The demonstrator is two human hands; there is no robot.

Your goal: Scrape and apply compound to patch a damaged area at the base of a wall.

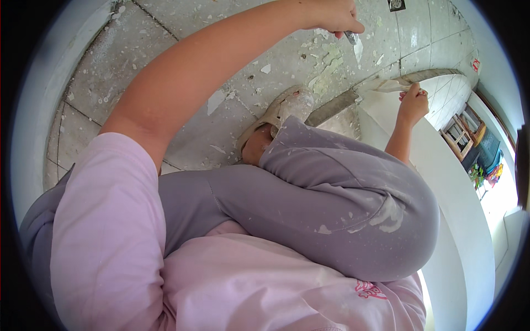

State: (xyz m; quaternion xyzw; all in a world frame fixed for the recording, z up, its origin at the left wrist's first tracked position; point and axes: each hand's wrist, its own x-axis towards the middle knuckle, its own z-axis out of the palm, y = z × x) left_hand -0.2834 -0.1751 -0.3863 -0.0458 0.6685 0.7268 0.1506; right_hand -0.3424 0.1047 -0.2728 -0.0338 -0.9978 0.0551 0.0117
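My left hand (335, 15) is stretched out at the top edge, low over the spattered floor. Its fingers are closed on a slim tool with a grey metallic end (351, 37); most of the tool is hidden in the fist, so its kind does not show. My right hand (414, 106) is at the upper right, closed on a putty knife (390, 86). The knife's broad, pale blade points left, beside the end of a low white wall (381, 113). Whether the blade touches the wall I cannot tell.
Grey floor tiles (204, 132) carry white splashes and flakes. My splattered shoe (287, 107) and bent knee (408, 231) lie between my arms. A dark square floor drain (396, 5) sits at the top. Wooden furniture (461, 135) and a plant (476, 175) stand beyond the white wall.
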